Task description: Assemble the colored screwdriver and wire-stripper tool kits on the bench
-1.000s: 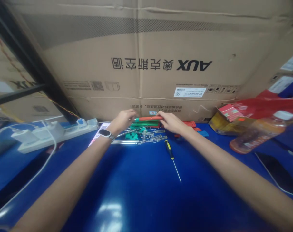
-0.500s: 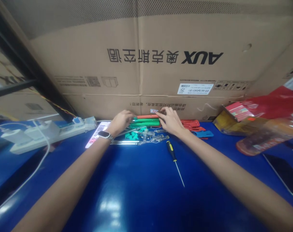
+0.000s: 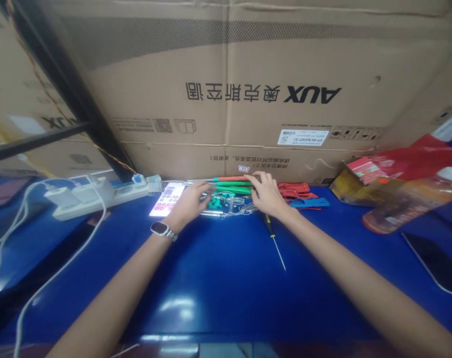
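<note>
The orange-handled tool (image 3: 231,178) lies at the back of the blue surface (image 3: 226,278), near the cardboard box (image 3: 166,159), with green handles (image 3: 235,190) just in front of it. The right hand (image 3: 266,195) has its fingers spread at the tool's right end, above a black-and-yellow screwdriver (image 3: 272,235). Beside the lit phone (image 3: 166,201), the left hand's (image 3: 190,205) fingers curl loosely; whether they pinch anything I cannot tell.

A big cardboard box (image 3: 154,74), its printing (image 3: 271,93) upside down, stands as a wall behind the blue table (image 3: 226,278); the table is glossy and reflects white light (image 3: 177,307). At left, a dark frame (image 3: 99,141) stands before another carton (image 3: 5,87).
</note>
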Available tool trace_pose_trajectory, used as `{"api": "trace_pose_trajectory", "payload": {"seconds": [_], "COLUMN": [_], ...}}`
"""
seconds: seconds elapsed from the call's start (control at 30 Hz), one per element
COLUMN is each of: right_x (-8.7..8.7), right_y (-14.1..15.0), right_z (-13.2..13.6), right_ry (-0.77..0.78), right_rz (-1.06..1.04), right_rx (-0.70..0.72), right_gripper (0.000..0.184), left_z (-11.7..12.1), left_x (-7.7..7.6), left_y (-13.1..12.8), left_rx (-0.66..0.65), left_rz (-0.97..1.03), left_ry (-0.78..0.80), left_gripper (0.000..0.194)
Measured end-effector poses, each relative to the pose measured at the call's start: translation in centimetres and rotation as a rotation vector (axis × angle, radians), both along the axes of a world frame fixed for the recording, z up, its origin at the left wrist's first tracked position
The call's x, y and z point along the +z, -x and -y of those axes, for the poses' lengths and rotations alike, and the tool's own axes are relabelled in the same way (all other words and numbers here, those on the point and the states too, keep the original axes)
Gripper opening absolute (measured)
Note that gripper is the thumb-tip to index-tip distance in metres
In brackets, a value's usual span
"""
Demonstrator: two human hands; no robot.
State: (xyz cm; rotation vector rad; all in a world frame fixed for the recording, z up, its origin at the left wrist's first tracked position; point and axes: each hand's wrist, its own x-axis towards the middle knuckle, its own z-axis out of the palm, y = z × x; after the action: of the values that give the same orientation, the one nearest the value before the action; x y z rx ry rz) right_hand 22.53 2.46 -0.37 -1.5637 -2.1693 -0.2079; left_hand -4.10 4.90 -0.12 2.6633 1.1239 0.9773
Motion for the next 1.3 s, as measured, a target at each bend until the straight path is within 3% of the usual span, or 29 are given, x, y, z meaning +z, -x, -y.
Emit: {"api": "trace_pose_trajectory", "payload": {"seconds": [0.2, 0.4, 0.53, 0.7, 0.8, 0.87, 0.97, 1.07, 1.2, 1.3], "right_x": [-1.0, -2.4, -2.7, -2.1, -1.6, -1.4, -1.5, -1.7, -1.3, -0.6], "right_y": [0.5, -1.7, -4.7, -7.8, -8.9, -9.3, -10.0, -10.8, -11.9, -12.3], "right_z": [4.7, 7.9, 8.8, 8.6, 7.7, 7.1, 6.3, 5.8, 4.6, 3.1], "right_ry": [0.067, 0.076, 0.068, 0.074, 0.081, 0.087, 0.089, 0.078, 0.097, 0.171], "right_rz": [-0.15, -0.279, -0.344, -0.332, -0.308, -0.304, -0.322, -0.353, -0.315, -0.175], "right_rx": [0.016, -0.057, -0.195, -0.36, -0.386, -0.385, -0.382, -0.396, -0.411, -0.351], "right_gripper": [0.046, 0.045, 0.043, 0.031, 0.029, 0.028, 0.025, 0.026, 0.032, 0.038], "left_z": [3.2, 3.7, 3.1, 0.8, -0.8, -1.7, -2.4, -2.3, -0.9, 1.0], "left_x": [-1.0, -1.1, -0.7, 0.4, 0.7, 0.7, 0.9, 1.7, 2.2, 1.6], "left_y": [-2.3, -8.0, -12.8, -17.7, -19.8, -20.7, -21.1, -20.0, -16.3, -13.1], "left_rx": [-0.122, -0.203, -0.191, -0.035, -0.039, -0.054, -0.069, -0.076, -0.133, -0.178], "left_rz": [-0.031, -0.093, -0.152, -0.341, -0.385, -0.415, -0.434, -0.405, -0.204, -0.098], "left_ry": [0.042, 0.051, 0.048, 0.005, 0.016, 0.027, 0.031, 0.017, 0.012, 0.05], "left_gripper": [0.017, 0.017, 0.017, 0.032, 0.045, 0.042, 0.03, 0.028, 0.036, 0.034]}}
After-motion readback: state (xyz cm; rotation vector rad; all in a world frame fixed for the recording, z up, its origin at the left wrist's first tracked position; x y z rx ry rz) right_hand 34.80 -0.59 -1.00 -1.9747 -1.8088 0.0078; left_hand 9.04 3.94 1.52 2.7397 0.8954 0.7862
